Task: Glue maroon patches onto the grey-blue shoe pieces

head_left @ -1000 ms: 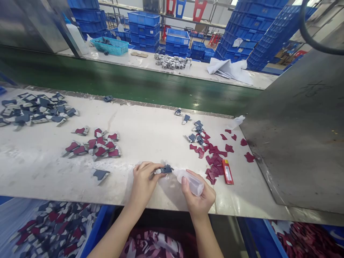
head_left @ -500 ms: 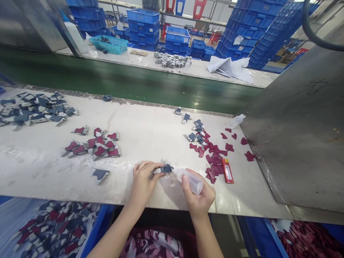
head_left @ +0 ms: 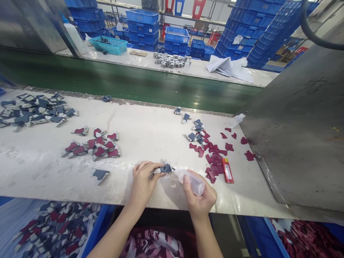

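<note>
The left hand [head_left: 143, 177] pinches a small blue-and-white part [head_left: 166, 168] between the thumb and the fingers, just above the front area of the worktop [head_left: 145, 132]. The right hand [head_left: 201, 199] is closed around a translucent bottle [head_left: 194, 182], which is tilted, with its thin tip pointing at the part. The tip is very near to the part's right end; whether they touch, I cannot tell. To the right of the bottle lie loose maroon pieces [head_left: 214, 159], beside a red lighter [head_left: 228, 172]. On the left, maroon-faced parts [head_left: 100, 151] lie in a group.
</note>
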Tool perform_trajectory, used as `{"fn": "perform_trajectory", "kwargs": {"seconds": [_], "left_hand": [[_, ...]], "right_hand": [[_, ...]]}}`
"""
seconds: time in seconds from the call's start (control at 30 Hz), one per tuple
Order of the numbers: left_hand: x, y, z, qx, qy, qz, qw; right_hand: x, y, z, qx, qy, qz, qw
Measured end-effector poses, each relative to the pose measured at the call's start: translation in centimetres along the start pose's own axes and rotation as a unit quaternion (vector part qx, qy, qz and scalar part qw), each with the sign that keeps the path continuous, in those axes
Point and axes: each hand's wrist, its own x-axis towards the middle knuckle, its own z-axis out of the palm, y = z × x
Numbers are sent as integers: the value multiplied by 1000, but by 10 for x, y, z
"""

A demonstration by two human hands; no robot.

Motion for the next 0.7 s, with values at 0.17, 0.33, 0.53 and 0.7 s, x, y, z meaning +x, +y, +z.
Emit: {"fn": "perform_trajectory", "kwargs": {"seconds": [0.17,0.33,0.53,0.7], "left_hand": [[0,0,1,2,3,2,1000],[0,1,0,-3,1,-3,1000],[0,2,0,-6,-13,-18,1000],[1,2,1,-5,-11,-11,1000]], "right_hand": [[-3,1,-2,6,-3,9,1000],[-7,2,-5,14,-1,29,999],[-12,3,-3,39,40,70,996],[-12,-2,4,64,7,75,995]]}}
